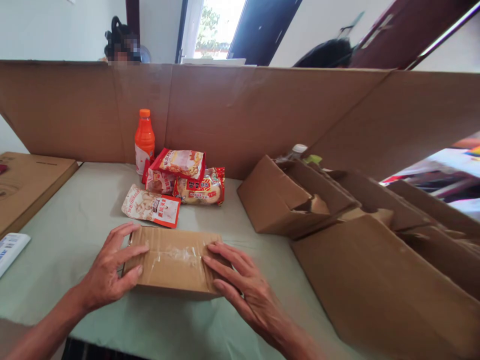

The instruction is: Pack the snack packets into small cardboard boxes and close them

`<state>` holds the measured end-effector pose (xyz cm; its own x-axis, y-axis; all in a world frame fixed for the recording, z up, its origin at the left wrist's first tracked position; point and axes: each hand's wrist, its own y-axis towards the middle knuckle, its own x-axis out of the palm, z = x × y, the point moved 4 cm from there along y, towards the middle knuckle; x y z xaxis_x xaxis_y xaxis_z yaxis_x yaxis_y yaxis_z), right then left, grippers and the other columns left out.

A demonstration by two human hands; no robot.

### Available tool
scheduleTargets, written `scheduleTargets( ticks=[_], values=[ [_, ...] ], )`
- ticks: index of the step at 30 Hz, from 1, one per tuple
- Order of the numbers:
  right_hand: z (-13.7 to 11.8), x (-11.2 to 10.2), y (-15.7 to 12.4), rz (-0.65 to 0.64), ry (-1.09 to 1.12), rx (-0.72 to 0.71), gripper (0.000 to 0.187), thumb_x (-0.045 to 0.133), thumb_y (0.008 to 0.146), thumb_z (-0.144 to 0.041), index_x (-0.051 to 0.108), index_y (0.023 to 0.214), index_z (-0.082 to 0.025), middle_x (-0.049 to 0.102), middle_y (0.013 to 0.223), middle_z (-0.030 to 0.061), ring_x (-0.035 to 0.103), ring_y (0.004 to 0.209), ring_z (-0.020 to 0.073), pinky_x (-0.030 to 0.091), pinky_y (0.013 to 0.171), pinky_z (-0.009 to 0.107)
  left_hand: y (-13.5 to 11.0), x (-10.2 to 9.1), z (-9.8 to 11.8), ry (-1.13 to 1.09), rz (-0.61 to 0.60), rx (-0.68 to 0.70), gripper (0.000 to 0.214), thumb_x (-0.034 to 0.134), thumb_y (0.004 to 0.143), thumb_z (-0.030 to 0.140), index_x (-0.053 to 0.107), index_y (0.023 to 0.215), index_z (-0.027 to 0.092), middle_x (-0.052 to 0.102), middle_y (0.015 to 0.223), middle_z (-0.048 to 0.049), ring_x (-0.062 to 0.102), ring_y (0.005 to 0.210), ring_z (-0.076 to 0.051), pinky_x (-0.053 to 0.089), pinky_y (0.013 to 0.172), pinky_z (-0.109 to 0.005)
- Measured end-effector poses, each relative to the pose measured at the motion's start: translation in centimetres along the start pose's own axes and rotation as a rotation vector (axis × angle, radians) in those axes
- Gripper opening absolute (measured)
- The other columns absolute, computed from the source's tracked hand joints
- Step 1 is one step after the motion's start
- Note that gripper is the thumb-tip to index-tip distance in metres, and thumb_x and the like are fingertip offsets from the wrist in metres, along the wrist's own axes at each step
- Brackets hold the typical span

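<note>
A small closed cardboard box [173, 267] with clear tape across its top sits on the green cloth in front of me. My left hand [112, 267] grips its left end, fingers and thumb over the top edge. At the other end my right hand [243, 282] holds the right side, its fingers bent over the top. Just behind the box lies a white and red snack pouch [152, 206]. Farther back are a red snack bag [182, 164], a rice cracker bag [204, 187] and a pinkish bag [160, 181], partly covered. An orange drink bottle [144, 142] stands upright beside them.
Open cardboard boxes [375, 280] with dividers stand at the right, a white-capped bottle [299, 149] showing behind one. A tall cardboard screen [225, 110] closes the back. At left lie a flat carton [33, 180] and a white object [13, 250]. A person's head [122, 42] shows beyond the screen.
</note>
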<state>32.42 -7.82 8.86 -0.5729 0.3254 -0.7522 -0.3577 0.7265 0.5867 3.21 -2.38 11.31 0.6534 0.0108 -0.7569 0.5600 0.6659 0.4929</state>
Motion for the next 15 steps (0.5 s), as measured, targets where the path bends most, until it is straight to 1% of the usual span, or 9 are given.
scheduleTargets(
  ticks=[2,3,5,7,8,10,12,14,15],
  values=[
    [0.0,0.0,0.0,-0.005,0.011,0.003,0.034,0.051,0.102,-0.033,0.069,0.130,-0.028,0.066,0.135,0.0087,0.058,0.129,0.0249,0.056,0.101,0.041,0.5,-0.2,-0.7,-0.072,-0.092,0.019,0.038,0.059,0.091,0.021,0.066,0.127,0.028,0.035,0.160,-0.0115,0.042,0.143,-0.034,0.044,0.112,-0.057],
    [0.1,0.0,0.0,-0.008,0.020,0.007,0.033,0.051,0.102,-0.033,0.069,0.129,-0.028,0.066,0.135,0.0086,0.058,0.129,0.0251,0.056,0.101,0.042,0.7,-0.3,-0.9,-0.105,-0.130,0.028,0.039,0.061,0.090,0.023,0.066,0.128,0.030,0.034,0.162,-0.0106,0.041,0.144,-0.034,0.043,0.112,-0.059],
    [0.1,0.1,0.0,-0.007,0.037,0.021,0.033,0.052,0.101,-0.032,0.070,0.128,-0.028,0.066,0.135,0.0084,0.058,0.129,0.0248,0.057,0.101,0.042,0.9,-0.3,-1.1,-0.147,-0.175,0.038,0.041,0.065,0.088,0.027,0.067,0.128,0.034,0.038,0.161,-0.0088,0.039,0.146,-0.035,0.042,0.113,-0.061],
    [0.1,0.1,-0.1,-0.007,0.054,0.038,0.033,0.052,0.101,-0.031,0.071,0.127,-0.028,0.066,0.135,0.0082,0.057,0.131,0.0244,0.057,0.102,0.042,0.6,-0.4,-0.7,-0.152,-0.178,0.049,0.046,0.071,0.085,0.032,0.065,0.131,0.037,0.043,0.158,-0.0088,0.039,0.146,-0.036,0.042,0.112,-0.063],
    [0.1,0.2,-0.2,-0.012,0.062,0.044,0.033,0.051,0.101,-0.030,0.071,0.127,-0.028,0.066,0.136,0.0080,0.056,0.132,0.0243,0.056,0.103,0.042,0.3,-0.4,-0.3,-0.141,-0.178,0.053,0.052,0.074,0.083,0.034,0.063,0.133,0.038,0.042,0.159,-0.0096,0.039,0.146,-0.036,0.042,0.111,-0.063],
    [0.3,0.3,-0.3,-0.019,0.078,0.037,0.034,0.050,0.101,-0.029,0.071,0.128,-0.030,0.065,0.137,0.0074,0.055,0.134,0.0243,0.056,0.104,0.042,-0.6,-0.4,0.3,-0.097,-0.185,0.058,0.065,0.081,0.077,0.037,0.059,0.138,0.039,0.038,0.161,-0.0115,0.036,0.147,-0.039,0.044,0.109,-0.066],
    [0.6,0.3,-0.3,-0.014,0.094,0.018,0.034,0.050,0.101,-0.029,0.070,0.129,-0.031,0.065,0.138,0.0065,0.055,0.135,0.0244,0.057,0.103,0.041,-1.4,-0.2,0.7,-0.052,-0.204,0.043,0.075,0.086,0.072,0.036,0.056,0.140,0.040,0.031,0.165,-0.0124,0.029,0.151,-0.042,0.045,0.107,-0.068],
    [1.2,0.3,-0.3,0.002,0.112,-0.006,0.035,0.050,0.101,-0.028,0.069,0.130,-0.032,0.066,0.137,0.0053,0.057,0.133,0.0246,0.058,0.102,0.040,-1.7,0.1,0.7,-0.049,-0.197,0.031,0.079,0.090,0.067,0.034,0.058,0.139,0.038,0.027,0.166,-0.0129,0.023,0.153,-0.044,0.044,0.106,-0.069],
    [1.5,0.4,-0.4,0.007,0.116,-0.014,0.035,0.051,0.101,-0.028,0.069,0.130,-0.033,0.066,0.136,0.0045,0.058,0.132,0.0249,0.059,0.100,0.040,-1.7,0.3,0.7,-0.059,-0.187,0.031,0.080,0.092,0.064,0.034,0.060,0.137,0.037,0.028,0.166,-0.0134,0.022,0.153,-0.045,0.043,0.107,-0.069]
  ],
)
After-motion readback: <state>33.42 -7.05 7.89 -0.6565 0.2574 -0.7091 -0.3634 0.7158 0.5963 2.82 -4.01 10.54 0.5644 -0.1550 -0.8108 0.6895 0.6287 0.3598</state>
